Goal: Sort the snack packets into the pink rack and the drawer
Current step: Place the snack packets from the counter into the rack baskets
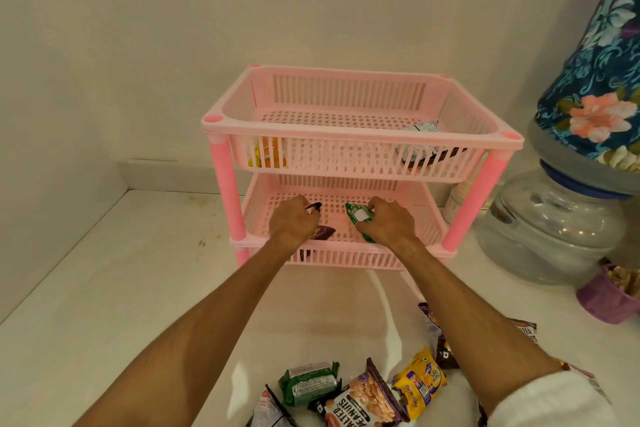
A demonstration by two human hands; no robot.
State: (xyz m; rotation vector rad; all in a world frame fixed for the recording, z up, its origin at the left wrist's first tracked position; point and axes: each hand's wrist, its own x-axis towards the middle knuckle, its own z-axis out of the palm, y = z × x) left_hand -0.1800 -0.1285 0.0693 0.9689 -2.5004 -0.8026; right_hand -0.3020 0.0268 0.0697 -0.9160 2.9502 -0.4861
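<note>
Inside the pink rack's [360, 163] lower tier, both hands closed: left hand [291, 222] around a dark packet [320, 231], right hand [388, 222] around a green packet [358, 215].

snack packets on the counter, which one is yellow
The yellow packet lying just right of the salted peanuts packet, beside the right forearm. The others in that near pile are green, brown or white; only this one is bright yellow with blue print.

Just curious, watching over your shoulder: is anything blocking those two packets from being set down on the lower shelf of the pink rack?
Nothing visible does. The left hand with its dark packet and the right hand with the green packet are already inside the lower tray, and its floor between them looks bare.
</note>
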